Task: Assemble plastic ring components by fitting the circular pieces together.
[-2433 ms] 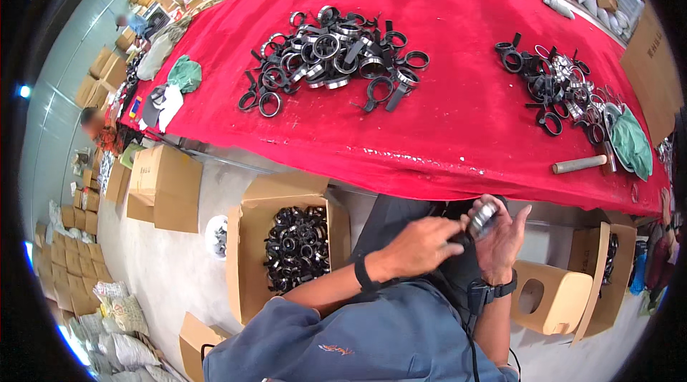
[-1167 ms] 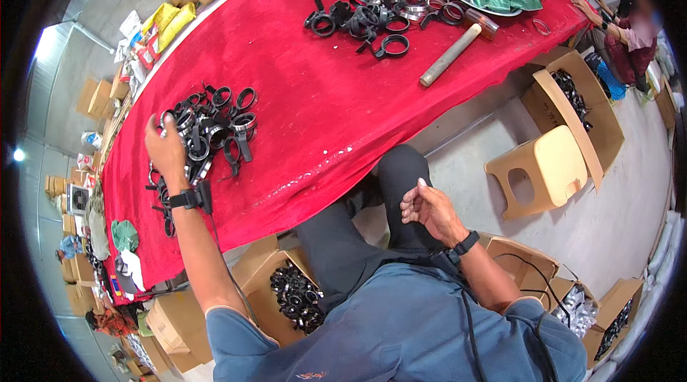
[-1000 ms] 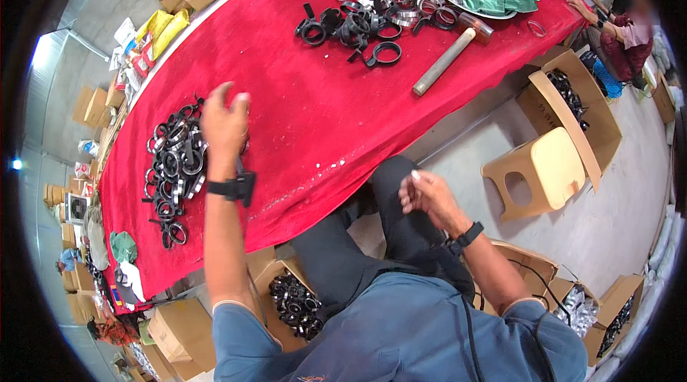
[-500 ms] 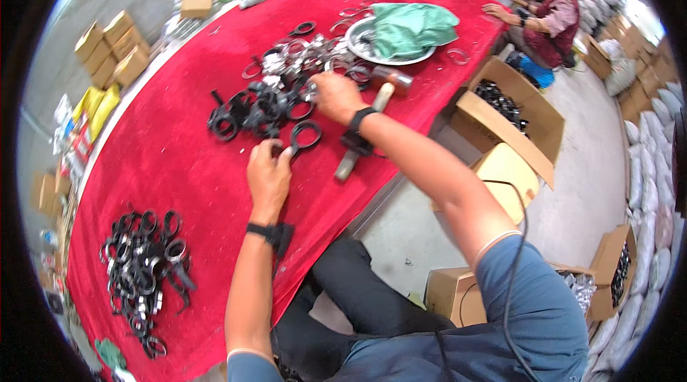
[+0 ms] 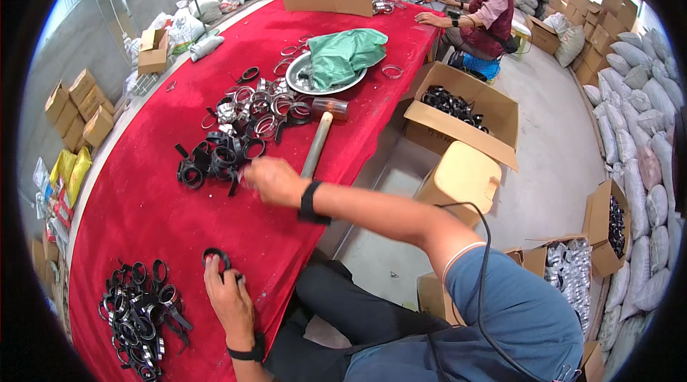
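Lightly steady the black, round, plastic-looking ring [image 5: 222, 256] your left hand [image 5: 229, 299] grasps at lower left, while your right hand [image 5: 275, 181], grip too blurred to tell, best avoids snagging the black-and-silver metal ring pile [image 5: 227, 113] mid-left.

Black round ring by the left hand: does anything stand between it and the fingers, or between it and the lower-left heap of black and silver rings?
Nothing visible does. The left hand has its fingers over the black round ring, and only red cloth shows between it and the black and silver heap.
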`<action>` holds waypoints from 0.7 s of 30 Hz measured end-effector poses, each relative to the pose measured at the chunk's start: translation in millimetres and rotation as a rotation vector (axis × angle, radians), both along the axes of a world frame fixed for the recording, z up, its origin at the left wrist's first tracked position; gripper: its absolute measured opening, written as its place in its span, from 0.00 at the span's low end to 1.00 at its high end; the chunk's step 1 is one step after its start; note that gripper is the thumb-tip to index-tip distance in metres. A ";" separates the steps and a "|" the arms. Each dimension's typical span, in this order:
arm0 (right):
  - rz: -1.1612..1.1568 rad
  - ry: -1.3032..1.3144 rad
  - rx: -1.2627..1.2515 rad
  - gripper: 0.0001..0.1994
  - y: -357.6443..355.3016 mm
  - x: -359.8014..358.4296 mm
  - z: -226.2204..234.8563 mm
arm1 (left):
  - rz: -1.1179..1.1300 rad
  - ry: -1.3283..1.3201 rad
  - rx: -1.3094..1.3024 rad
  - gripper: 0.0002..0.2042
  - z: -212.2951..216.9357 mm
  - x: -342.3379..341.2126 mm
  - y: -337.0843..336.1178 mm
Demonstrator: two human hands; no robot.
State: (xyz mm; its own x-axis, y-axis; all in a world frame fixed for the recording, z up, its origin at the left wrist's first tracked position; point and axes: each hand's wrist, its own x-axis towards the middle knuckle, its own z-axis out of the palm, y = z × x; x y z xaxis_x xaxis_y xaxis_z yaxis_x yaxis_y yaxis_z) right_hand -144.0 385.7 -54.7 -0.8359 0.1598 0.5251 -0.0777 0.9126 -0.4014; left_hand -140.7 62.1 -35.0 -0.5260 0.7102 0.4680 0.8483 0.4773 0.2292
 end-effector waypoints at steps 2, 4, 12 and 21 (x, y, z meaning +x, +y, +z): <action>0.033 -0.004 0.053 0.08 -32.0 25.9 -10.1 | -0.026 -0.046 -0.040 0.09 -4.3 5.5 -13.9; 0.080 -0.022 0.045 0.06 -52.0 43.2 -21.1 | -0.138 -0.042 -0.157 0.11 -4.9 9.5 -19.8; -0.006 -0.035 0.011 0.21 -71.7 52.9 -4.0 | -0.233 -0.170 -0.087 0.29 17.9 22.1 -26.5; 0.113 -0.156 0.160 0.25 -58.8 32.3 -20.1 | -0.021 -0.252 0.036 0.28 -11.0 -54.4 -20.0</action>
State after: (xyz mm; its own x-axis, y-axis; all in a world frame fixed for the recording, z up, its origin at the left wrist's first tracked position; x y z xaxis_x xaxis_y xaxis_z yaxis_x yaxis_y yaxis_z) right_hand -111.7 326.9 -74.8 -0.9168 -0.0143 0.3990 -0.1315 0.9544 -0.2679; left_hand -195.1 42.1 -46.1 -0.6148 0.7072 0.3492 0.7717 0.4479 0.4516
